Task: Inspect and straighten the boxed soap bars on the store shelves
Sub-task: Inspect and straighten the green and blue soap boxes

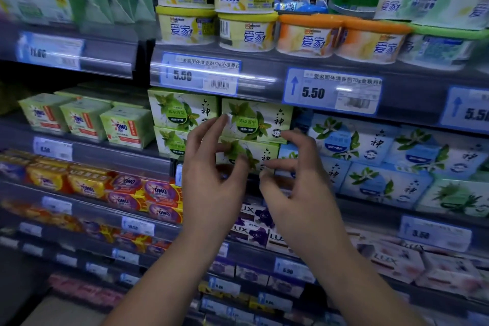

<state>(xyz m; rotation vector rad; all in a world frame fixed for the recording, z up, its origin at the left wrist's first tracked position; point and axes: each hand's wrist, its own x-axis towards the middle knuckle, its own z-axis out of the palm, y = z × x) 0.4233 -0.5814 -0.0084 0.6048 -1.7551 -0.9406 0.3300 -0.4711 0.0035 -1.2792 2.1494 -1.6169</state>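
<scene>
Both hands, left (211, 182) and right (299, 188), are hovering with grips spread, holding nothing; the lower green cardboard soap box (247, 152) is lying just beyond the fingertips (long axis sideways, left nearer).

Left hand (211, 180) hides lower green soap box (248, 152) partly.

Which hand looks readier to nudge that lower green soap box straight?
Probably the left hand: its fingers already lie across the lower green soap box, while the right hand hovers at that box's right end, fingers spread.
</scene>
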